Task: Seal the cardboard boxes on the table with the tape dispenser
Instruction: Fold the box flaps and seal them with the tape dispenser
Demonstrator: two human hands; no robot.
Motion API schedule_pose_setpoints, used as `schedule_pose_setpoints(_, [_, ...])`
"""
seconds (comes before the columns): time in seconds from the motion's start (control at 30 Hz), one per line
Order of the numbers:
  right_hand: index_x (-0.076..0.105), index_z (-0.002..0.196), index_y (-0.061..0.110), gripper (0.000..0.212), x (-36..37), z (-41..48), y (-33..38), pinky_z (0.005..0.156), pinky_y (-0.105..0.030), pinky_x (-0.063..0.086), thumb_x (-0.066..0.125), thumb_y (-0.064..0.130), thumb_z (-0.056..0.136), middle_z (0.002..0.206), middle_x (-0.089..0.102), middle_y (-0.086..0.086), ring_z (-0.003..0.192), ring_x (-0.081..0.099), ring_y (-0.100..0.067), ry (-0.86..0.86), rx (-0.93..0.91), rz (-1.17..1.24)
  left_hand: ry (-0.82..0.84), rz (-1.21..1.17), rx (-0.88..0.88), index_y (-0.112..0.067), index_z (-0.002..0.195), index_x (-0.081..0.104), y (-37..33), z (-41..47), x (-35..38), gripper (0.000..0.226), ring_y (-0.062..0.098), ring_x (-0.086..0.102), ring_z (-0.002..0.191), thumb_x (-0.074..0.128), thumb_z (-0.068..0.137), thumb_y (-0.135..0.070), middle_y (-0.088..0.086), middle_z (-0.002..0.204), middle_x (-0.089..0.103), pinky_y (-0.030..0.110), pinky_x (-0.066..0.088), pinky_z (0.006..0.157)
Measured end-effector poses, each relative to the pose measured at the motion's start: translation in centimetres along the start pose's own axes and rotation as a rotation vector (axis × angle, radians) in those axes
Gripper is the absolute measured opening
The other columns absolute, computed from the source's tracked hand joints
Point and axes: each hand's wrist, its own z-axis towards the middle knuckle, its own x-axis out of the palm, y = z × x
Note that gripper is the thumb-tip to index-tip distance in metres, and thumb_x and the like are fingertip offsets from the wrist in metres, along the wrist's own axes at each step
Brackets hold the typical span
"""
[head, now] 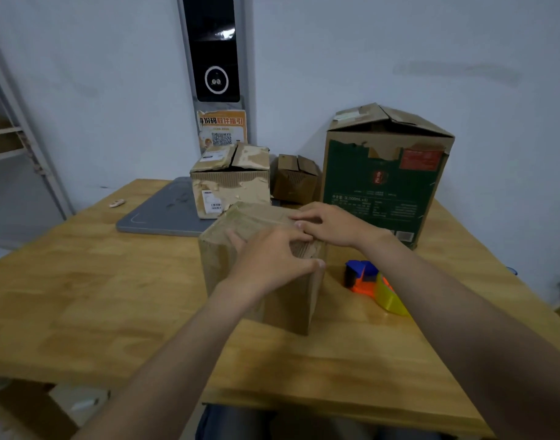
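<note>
Two hands press the top of the near box shut.
The fingers of the left hand [272, 258] curl over the top of the near box [288, 306] and the thumb hooks its front corner, so this hand grips it. The right hand [331, 225] has bent fingers with the tips pushing down on the top. It is blurry, so I cannot tell if they pinch anything. The tape dispenser [372, 284] lies on the table [97, 296] just right of the box, and no hand touches it. Behind stand a torn box [231, 182], a small box [296, 182] and a big green box [383, 185], their flaps not flat. If a hand lets go to get the tape, the flaps may pop up and the tape could go on crooked.
</note>
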Motion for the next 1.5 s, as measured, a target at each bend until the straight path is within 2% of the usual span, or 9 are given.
schedule_pose_setpoints(0.1, [0.061, 0.138, 0.028, 0.041, -0.1, -1.6, 0.1, 0.099, -0.025, 0.036, 0.053, 0.043, 0.101, 0.137, 0.056, -0.002, 0.127, 0.049, -0.015, -0.057, 0.028, 0.014, 0.096, -0.063, 0.111, -0.052, 0.136, 0.056, 1.5, 0.1, -1.0, 0.056, 0.008, 0.032, 0.146, 0.062, 0.083, -0.07, -0.028, 0.152, 0.042, 0.073, -0.001, 0.114])
schedule_pose_setpoints(0.27, [0.061, 0.135, 0.03, 0.044, 1.2, -6.2, 1.5, 0.085, -0.031, 0.044, 0.047, 0.054, 0.1, 0.116, 0.051, -0.004, 0.107, 0.055, -0.024, -0.214, 0.21, -0.078, 0.19, -0.275, 0.177, -0.054, 0.133, 0.058, 5.4, -0.9, -2.3, 0.05, -0.002, 0.022, 0.149, 0.066, 0.086, -0.038, -0.033, 0.148, 0.045, 0.057, 0.019, 0.123])
schedule_pose_setpoints(0.43, [0.059, 0.091, 0.027, 0.031, 2.4, -8.7, 4.0, 0.056, -0.024, 0.034, 0.044, 0.052, 0.101, 0.094, 0.045, -0.001, 0.074, 0.05, -0.015, -0.339, 0.297, -0.214, 0.161, -0.467, 0.181, -0.041, 0.13, 0.066, 6.1, 0.1, -1.5, 0.058, -0.009, 0.02, 0.147, 0.059, 0.089, -0.002, -0.028, 0.145, 0.051, 0.034, 0.022, 0.124])
schedule_pose_setpoints(0.57, [0.059, 0.087, 0.027, 0.034, 2.1, -8.6, 3.6, 0.058, -0.028, 0.038, 0.045, 0.054, 0.1, 0.097, 0.051, -0.004, 0.078, 0.055, -0.019, -0.363, 0.295, -0.248, 0.149, -0.489, 0.184, -0.038, 0.13, 0.067, 5.9, 1.4, -1.0, 0.057, -0.009, 0.02, 0.147, 0.055, 0.091, 0.001, -0.026, 0.146, 0.052, 0.027, 0.023, 0.117])
schedule_pose_setpoints(0.7, [0.057, 0.138, 0.032, 0.056, 0.5, -8.8, 0.8, 0.092, -0.038, 0.05, 0.043, 0.066, 0.096, 0.133, 0.057, 0.0, 0.12, 0.056, -0.023, -0.246, 0.323, -0.068, 0.16, -0.4, 0.168, -0.036, 0.13, 0.067, 5.4, 2.7, -1.5, 0.058, -0.008, 0.03, 0.14, 0.055, 0.09, 0.004, -0.022, 0.144, 0.053, 0.03, 0.028, 0.121])
schedule_pose_setpoints(0.83, [0.049, 0.146, 0.03, 0.043, -0.9, -8.8, -5.4, 0.107, -0.045, 0.044, 0.04, 0.029, 0.103, 0.146, 0.053, -0.004, 0.131, 0.05, -0.029, -0.314, 0.406, 0.017, 0.168, -0.264, 0.196, -0.037, 0.139, 0.059, 3.4, 3.7, -2.1, 0.058, -0.001, 0.042, 0.128, 0.057, 0.092, -0.004, -0.02, 0.144, 0.048, 0.023, 0.041, 0.105])
schedule_pose_setpoints(1.1, [0.052, 0.132, 0.014, 0.039, 1.3, -9.1, -14.3, 0.085, -0.036, 0.056, 0.057, 0.028, 0.096, 0.128, 0.061, -0.011, 0.109, 0.063, -0.027, 0.14, 0.787, -0.137, 0.263, -0.032, 0.212, -0.063, 0.142, 0.04, 1.4, 5.9, 0.1, 0.07, 0.009, 0.024, 0.149, 0.05, 0.074, -0.05, -0.026, 0.158, 0.032, 0.059, 0.034, 0.114])
schedule_pose_setpoints(1.3, [0.047, 0.116, 0.017, 0.026, 0.8, -10.4, -15.2, 0.051, -0.039, 0.061, 0.06, 0.029, 0.097, 0.115, 0.056, -0.013, 0.063, 0.073, -0.032, -0.078, 0.975, 0.225, 0.261, -0.037, 0.191, -0.059, 0.143, 0.044, 0.5, 6.6, 0.4, 0.067, 0.01, 0.024, 0.149, 0.053, 0.077, -0.048, -0.025, 0.157, 0.035, 0.053, 0.03, 0.118])
schedule_pose_setpoints(1.5, [0.039, 0.114, 0.024, 0.038, -4.2, -11.2, -12.1, 0.044, -0.04, 0.057, 0.053, -0.002, 0.09, 0.108, 0.055, -0.008, 0.086, 0.066, -0.036, -0.451, 0.717, 0.384, 0.262, -0.03, 0.23, -0.048, 0.146, 0.047, -1.3, 7.7, 1.0, 0.059, 0.012, 0.029, 0.147, 0.065, 0.092, -0.032, -0.016, 0.159, 0.037, 0.043, 0.029, 0.12])
